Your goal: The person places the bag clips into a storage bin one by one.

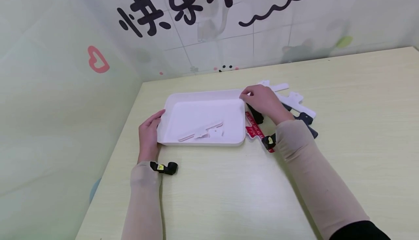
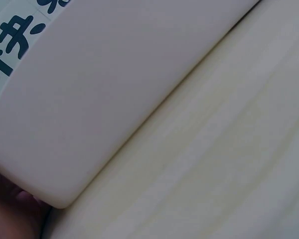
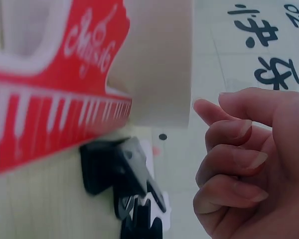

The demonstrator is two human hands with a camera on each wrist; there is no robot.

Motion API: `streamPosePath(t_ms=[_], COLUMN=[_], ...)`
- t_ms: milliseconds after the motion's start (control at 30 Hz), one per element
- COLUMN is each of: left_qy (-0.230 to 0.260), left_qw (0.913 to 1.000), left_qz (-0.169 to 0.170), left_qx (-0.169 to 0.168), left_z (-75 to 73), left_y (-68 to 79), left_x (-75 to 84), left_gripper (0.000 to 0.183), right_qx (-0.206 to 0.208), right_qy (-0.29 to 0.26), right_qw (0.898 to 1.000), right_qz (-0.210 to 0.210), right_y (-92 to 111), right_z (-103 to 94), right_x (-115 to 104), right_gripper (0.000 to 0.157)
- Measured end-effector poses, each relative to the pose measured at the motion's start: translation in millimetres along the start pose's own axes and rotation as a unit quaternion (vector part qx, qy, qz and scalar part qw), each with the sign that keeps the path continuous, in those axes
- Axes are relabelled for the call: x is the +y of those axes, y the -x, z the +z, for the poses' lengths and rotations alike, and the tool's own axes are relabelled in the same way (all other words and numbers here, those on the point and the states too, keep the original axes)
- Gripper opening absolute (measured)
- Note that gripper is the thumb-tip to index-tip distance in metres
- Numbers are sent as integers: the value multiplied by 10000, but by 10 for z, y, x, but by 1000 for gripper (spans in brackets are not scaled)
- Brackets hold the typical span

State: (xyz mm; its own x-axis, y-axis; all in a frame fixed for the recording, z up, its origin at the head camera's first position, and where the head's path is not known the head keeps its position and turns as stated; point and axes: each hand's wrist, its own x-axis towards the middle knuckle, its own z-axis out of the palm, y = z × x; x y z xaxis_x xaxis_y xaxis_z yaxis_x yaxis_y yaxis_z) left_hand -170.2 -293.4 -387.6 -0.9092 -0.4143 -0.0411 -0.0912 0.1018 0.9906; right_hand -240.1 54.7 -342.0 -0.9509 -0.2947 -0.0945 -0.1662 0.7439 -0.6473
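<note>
A white rectangular tray point(image 1: 203, 105) lies on the table. My left hand point(image 1: 150, 134) grips its left side, fingers along the rim; in the left wrist view the fingers point(image 2: 20, 199) show partly behind the tray's corner. At the back right corner, my right hand point(image 1: 262, 100) has thumb and forefinger tips close together right by the rim, the other fingers curled, as the right wrist view shows; nothing is seen between them. White clip-like pieces point(image 1: 216, 132) lie inside the tray. Below the right hand is a red clip point(image 1: 252, 123) with piano keys and "Music" lettering.
Beyond and right of the right hand lie several white clip-shaped pieces point(image 1: 296, 103) and dark ones point(image 1: 306, 118), partly hidden by the forearm. A black piece point(image 1: 256, 114) lies against the tray's right side. A printed cloth backdrop point(image 1: 226, 51) rises behind the table.
</note>
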Motion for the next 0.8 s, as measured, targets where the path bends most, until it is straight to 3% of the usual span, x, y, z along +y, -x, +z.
streamPosePath(t_ms=[367,800], left_qy=[-13,165], left_qw=[10000,9998], left_qz=[-22,-84], left_qx=[17,-14], left_z=[-12,-7], left_y=[16,19], left_x=[4,14], left_gripper=[25,26], right_qx=[122,-503], right_qy=[-13,194], right_qw=[9999,9981], right_qz=[68,314], right_y=[18,12], right_z=[-105,-91], right_x=[174,215], right_gripper=[31,29])
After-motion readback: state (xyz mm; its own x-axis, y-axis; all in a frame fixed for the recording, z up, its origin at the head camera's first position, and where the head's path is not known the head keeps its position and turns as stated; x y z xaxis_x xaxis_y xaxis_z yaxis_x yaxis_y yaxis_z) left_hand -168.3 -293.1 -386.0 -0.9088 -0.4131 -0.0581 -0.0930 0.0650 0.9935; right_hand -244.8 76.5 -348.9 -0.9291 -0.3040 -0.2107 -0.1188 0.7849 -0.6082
